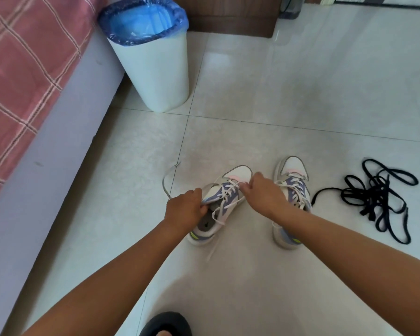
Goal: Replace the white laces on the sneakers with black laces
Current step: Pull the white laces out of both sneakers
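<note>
On the tiled floor [301, 81], the left sneaker [218, 202] is gripped at its collar by the left hand [186, 209], while its white lace [228, 192] is pinched near the toe by the right hand [264, 194]. The second sneaker [292, 187] is partly hidden behind the right forearm. Black laces [378, 195] are heaped just right of it. A lined bin [153, 57] and a checked bed [22, 81] are noted at left.

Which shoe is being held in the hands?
The sneaker on the left, tipped up off the floor. The left hand grips its collar; the right hand pinches its white lace. The other sneaker stands untouched.
</note>
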Demonstrator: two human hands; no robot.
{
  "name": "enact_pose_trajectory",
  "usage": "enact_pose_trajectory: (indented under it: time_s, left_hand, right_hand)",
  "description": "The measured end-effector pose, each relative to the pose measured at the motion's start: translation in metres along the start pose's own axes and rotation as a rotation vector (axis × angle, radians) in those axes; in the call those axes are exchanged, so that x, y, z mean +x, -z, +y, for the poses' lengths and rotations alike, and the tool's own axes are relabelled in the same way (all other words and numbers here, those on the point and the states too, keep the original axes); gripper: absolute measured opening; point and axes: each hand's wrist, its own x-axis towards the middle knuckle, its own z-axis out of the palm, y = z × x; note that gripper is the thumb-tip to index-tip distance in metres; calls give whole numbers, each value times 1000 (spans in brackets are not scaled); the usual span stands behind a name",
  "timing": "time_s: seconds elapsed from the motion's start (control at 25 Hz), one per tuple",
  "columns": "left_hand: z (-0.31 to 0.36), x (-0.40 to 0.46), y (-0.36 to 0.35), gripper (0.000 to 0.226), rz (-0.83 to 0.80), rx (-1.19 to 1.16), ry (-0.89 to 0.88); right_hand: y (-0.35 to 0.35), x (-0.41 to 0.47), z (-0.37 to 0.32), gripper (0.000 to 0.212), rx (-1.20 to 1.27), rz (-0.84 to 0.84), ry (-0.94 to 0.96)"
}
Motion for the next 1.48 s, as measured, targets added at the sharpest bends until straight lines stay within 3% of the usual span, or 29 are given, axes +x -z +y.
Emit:
enact_pose_trajectory:
  time_s: [0.04,0.12,0.24,0.32,0.4,0.52,0.6,0.64,0.72,0.8,0.88,0.96,1.12,1.2,1.32,1.4,1.48]
  left_hand:
    - [-1,0,-1,27,-3,-34,6]
    - [-3,-2,-2,28,-5,-77,0]
    - [-3,-1,-5,28,-4,-139,6]
    - [-1,-1,-5,28,-8,-165,27]
    - [-1,1,-4,27,-5,-158,33]
    - [-1,-1,-3,27,-13,-148,46]
    - [-2,-3,-1,29,-27,-173,67]
    - [-2,-4,-1,29,-32,-189,77]
    - [0,-4,0,29,-38,-178,68]
    - [3,-3,3,28,-43,-147,58]
    - [4,-3,5,28,-60,-136,56]
    - [5,-3,5,27,-70,-110,53]
    - [7,-1,5,26,-81,-75,57]
    - [8,-2,5,25,-83,-75,51]
    - [9,-4,4,25,-74,-114,80]
    - [9,-8,4,25,-70,-154,115]
    - [9,-12,5,23,-82,-189,143]
  right_hand:
    - [-6,-4,-2,37,261,-176,-147]
    - [-16,-15,-9,35,635,-368,-326]
    - [-32,-21,-22,24,863,-327,-406]
    - [-33,-19,-27,26,874,-301,-367]
    - [-21,-11,-21,21,524,-260,-197]
    - [13,3,10,17,-531,76,177]
    - [31,7,27,18,-815,279,310]
    - [34,6,34,16,-810,263,271]
    - [29,3,42,24,-448,125,4]
    - [16,-5,40,36,194,-179,-293]
    - [-1,-15,27,31,672,-436,-451]
    - [-18,-13,13,24,858,-532,-482]
    - [-23,4,-9,26,859,-607,-397]
    - [-8,14,0,21,568,-494,-209]
    - [32,35,28,13,-112,-27,22]
    - [60,47,42,16,-174,187,-19]
    - [70,51,43,21,-142,233,-20]
